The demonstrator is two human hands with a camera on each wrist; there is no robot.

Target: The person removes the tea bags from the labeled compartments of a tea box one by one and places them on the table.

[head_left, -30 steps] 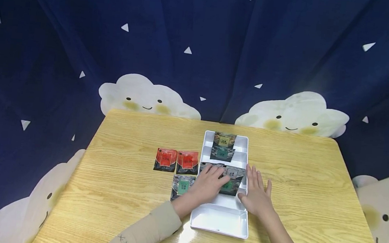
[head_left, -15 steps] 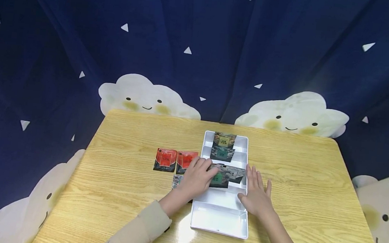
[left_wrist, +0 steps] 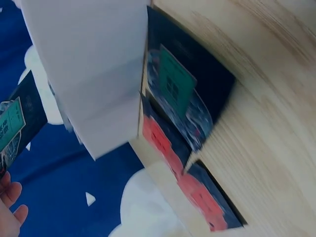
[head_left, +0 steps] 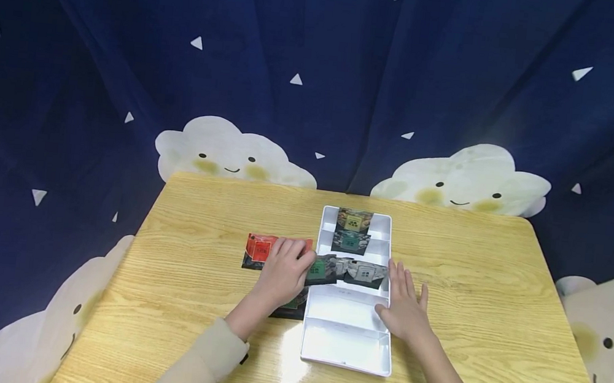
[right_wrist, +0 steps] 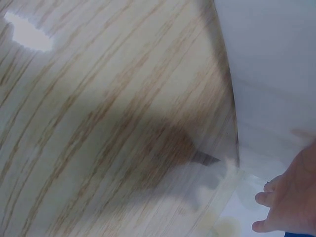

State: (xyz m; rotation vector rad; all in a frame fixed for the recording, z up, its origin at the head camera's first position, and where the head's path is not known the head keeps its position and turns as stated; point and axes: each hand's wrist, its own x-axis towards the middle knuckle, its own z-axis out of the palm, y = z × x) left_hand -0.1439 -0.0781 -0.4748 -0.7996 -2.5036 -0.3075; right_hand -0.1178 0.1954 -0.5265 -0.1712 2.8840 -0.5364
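Note:
My left hand (head_left: 283, 274) pinches a black sachet with a green label (head_left: 323, 270) over the left rim of the white divided tray (head_left: 346, 347). In the left wrist view, the fingers (left_wrist: 11, 193) grip this sachet (left_wrist: 14, 121) by its edge. My right hand (head_left: 406, 306) rests against the tray's right side, fingers straight. Within the tray, a yellow-labelled sachet (head_left: 353, 220) and a green-labelled one (head_left: 350, 242) stand in the far compartments. Grey-labelled sachets (head_left: 367, 274) lean in the one nearer me.
Left of the tray, two red-and-black sachets (left_wrist: 201, 196) lie on the wooden table (head_left: 476, 275), one partly hidden by my left hand in the head view. Nearer me lies another green-labelled sachet (left_wrist: 190, 81). A blue curtain (head_left: 310, 44) hangs behind the table.
My left hand has moved left, drawing the green-labelled sachet from over the near-middle compartments to the tray's left rim. More of the grey-labelled sachets shows. The right hand stays put.

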